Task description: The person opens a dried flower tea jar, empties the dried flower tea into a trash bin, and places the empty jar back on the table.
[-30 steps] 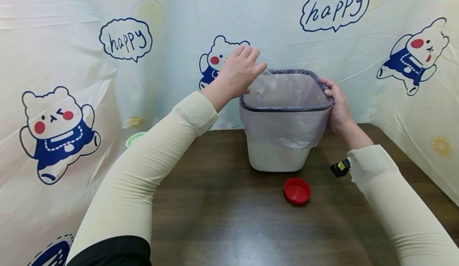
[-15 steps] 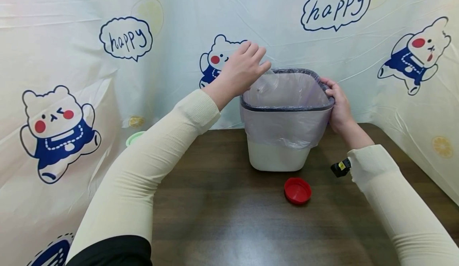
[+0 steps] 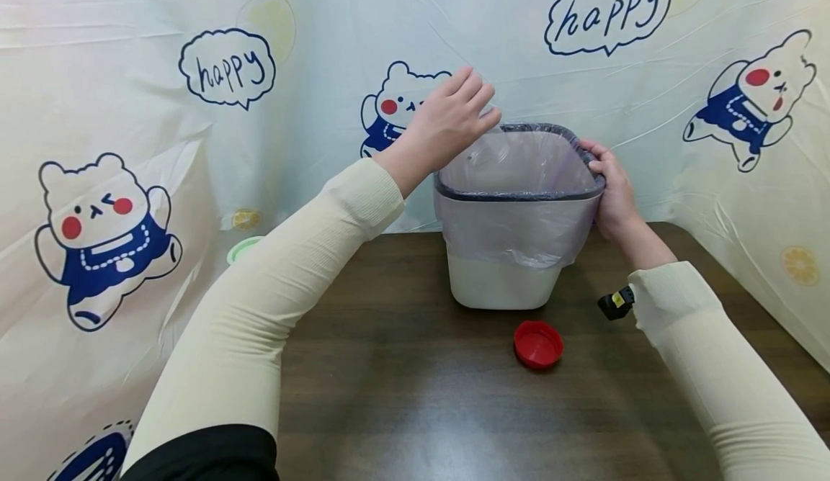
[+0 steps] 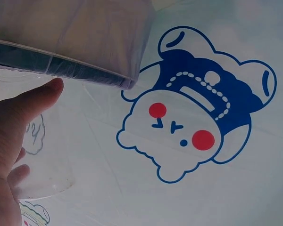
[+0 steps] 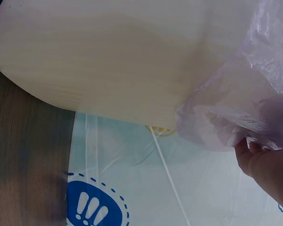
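A cream trash can (image 3: 502,286) stands on the table, lined with a translucent plastic bag (image 3: 512,230) folded over its dark rim. My left hand (image 3: 450,122) is above the can's left side, gripping a clear plastic jar (image 4: 54,162). The jar shows beside the thumb in the left wrist view, close to the can's rim; from the head view the hand mostly hides it. With my right hand (image 3: 612,191) I hold the can's right rim, fingers over the bag's edge. A red screw lid (image 3: 538,345) lies on the table in front of the can.
A pale green round rim (image 3: 243,249) shows at the table's left, partly behind my left sleeve. A printed curtain (image 3: 311,70) hangs right behind the dark wooden table (image 3: 415,387). A small black device (image 3: 616,303) sits at my right cuff.
My left hand has shifted slightly right and upward with the jar, and less of the jar shows past it. The right hand, trash can and red lid stay put.
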Tool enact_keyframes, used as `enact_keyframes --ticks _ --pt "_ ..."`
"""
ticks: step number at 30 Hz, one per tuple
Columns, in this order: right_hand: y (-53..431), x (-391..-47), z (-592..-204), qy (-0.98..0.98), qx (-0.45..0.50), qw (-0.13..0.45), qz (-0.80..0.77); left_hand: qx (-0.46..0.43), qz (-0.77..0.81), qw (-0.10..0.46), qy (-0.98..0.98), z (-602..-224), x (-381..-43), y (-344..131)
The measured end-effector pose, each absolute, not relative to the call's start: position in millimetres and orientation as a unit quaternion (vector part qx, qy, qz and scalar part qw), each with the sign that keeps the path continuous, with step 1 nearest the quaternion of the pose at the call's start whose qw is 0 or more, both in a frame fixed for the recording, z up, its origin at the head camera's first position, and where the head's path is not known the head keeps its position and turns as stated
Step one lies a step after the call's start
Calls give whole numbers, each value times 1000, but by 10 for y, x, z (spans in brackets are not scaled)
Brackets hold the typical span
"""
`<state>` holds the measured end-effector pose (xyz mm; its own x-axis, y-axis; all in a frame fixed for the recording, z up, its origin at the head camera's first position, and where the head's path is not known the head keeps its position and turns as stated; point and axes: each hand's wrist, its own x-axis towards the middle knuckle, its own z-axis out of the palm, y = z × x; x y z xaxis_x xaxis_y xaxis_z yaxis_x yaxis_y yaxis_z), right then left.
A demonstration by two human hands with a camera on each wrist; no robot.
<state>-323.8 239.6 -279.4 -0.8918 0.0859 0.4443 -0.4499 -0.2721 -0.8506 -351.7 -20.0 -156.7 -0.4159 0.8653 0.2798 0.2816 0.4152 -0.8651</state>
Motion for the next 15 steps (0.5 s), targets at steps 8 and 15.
enact_keyframes --ticks 8,15 --pt "2392 -3235 -2788 -580 149 170 783 -389 402 406 -723 -1558 -3516 -148" --pt "2393 -3230 -2787 -582 150 170 781 -403 419 419 -698 -1559 -3527 -121"
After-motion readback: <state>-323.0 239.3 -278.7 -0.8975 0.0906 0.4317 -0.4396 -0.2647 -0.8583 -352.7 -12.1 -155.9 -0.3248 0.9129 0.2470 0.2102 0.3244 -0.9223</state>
